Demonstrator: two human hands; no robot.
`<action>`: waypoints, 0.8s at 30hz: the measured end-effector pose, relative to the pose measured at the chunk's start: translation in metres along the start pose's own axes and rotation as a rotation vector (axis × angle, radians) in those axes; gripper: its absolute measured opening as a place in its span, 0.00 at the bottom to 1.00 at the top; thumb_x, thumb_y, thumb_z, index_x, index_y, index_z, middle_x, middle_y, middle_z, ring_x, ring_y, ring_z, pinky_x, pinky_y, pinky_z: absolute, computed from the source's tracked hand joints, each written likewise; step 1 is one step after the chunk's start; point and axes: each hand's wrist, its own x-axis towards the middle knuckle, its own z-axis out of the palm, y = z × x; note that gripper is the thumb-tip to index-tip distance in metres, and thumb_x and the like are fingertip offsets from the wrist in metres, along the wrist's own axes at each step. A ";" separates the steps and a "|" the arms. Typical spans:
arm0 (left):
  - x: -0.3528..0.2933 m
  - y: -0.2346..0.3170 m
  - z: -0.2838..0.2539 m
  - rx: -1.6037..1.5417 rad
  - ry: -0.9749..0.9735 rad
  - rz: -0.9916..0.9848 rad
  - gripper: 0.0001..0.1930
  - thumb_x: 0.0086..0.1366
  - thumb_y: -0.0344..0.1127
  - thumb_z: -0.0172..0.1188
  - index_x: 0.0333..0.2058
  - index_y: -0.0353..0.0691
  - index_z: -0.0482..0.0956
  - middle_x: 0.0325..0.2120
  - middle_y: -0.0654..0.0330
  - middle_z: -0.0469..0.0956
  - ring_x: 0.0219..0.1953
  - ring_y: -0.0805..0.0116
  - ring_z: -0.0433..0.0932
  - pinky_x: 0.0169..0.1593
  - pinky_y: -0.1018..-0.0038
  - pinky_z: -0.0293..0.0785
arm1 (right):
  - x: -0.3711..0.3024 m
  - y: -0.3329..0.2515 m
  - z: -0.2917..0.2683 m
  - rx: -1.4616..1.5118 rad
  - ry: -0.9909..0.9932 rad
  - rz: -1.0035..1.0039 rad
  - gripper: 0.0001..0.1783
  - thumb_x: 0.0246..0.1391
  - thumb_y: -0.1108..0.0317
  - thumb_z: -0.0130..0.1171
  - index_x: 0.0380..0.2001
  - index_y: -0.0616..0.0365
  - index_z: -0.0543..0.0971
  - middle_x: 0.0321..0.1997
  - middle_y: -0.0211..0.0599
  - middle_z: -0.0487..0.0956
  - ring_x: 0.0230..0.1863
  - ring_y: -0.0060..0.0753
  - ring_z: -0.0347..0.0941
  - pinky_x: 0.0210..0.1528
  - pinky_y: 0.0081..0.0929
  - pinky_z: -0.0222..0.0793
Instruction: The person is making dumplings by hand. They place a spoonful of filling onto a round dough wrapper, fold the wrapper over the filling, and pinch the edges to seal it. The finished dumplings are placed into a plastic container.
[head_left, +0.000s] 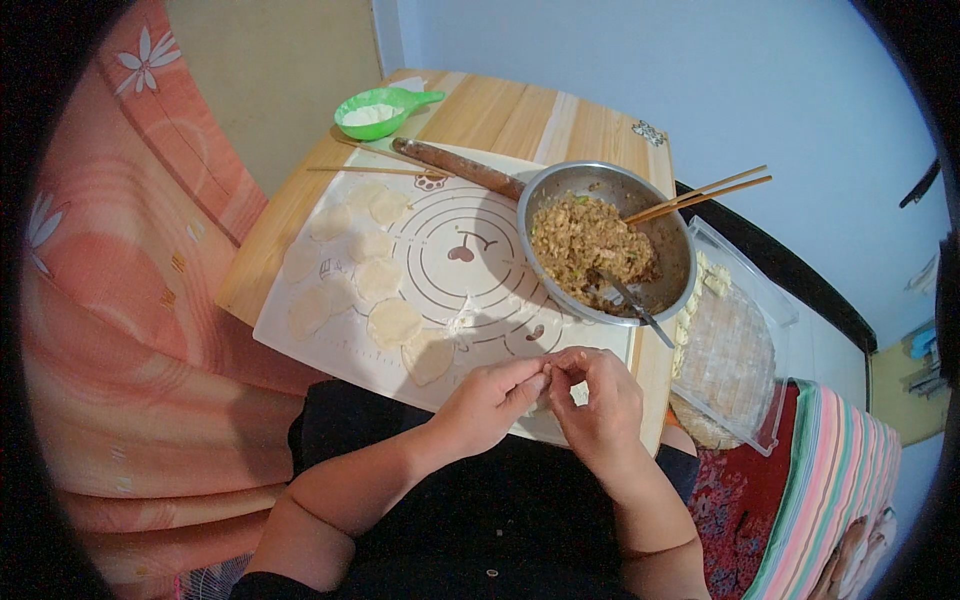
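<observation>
Close together over the near edge of a white baking mat (460, 290), my left hand (492, 400) and my right hand (598, 402) meet at the fingertips. Both are closed in a pinch; whatever they hold is hidden by the fingers. Several round dough wrappers (394, 323) lie on the mat's left side, some overlapping. Beyond my right hand stands a metal bowl (683, 285) of minced filling (590, 240). A pair of chopsticks (700, 194) and a spoon (640, 310) rest in it. A wooden rolling pin (460, 165) lies against the bowl's left side.
A green scoop (415, 98) of white flour stands at the table's far left, near thin wooden sticks (365, 170). Right of the table, pale dumplings (712, 275) line a round floured board (730, 350) beside a clear plastic container (775, 400). An orange curtain (150, 350) hangs at left.
</observation>
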 end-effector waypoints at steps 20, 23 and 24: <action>0.001 -0.005 0.007 -0.115 0.171 0.050 0.17 0.68 0.35 0.47 0.54 0.37 0.68 0.32 0.59 0.75 0.34 0.75 0.71 0.42 0.77 0.69 | 0.004 0.010 -0.002 0.149 -0.070 0.206 0.20 0.50 0.74 0.60 0.48 0.59 0.73 0.32 0.42 0.79 0.34 0.38 0.78 0.35 0.27 0.75; 0.002 0.001 0.005 -0.134 0.146 0.062 0.18 0.69 0.36 0.47 0.55 0.37 0.68 0.33 0.61 0.75 0.34 0.77 0.70 0.41 0.78 0.68 | 0.002 0.007 -0.005 0.290 -0.105 0.324 0.21 0.49 0.76 0.61 0.49 0.58 0.73 0.33 0.40 0.79 0.33 0.32 0.79 0.36 0.25 0.75; 0.002 -0.001 0.006 -0.115 0.151 0.070 0.18 0.69 0.36 0.47 0.54 0.37 0.68 0.33 0.61 0.75 0.33 0.78 0.70 0.41 0.79 0.69 | 0.002 0.006 -0.004 0.243 -0.117 0.293 0.21 0.49 0.76 0.61 0.49 0.58 0.73 0.34 0.40 0.79 0.33 0.32 0.79 0.36 0.25 0.75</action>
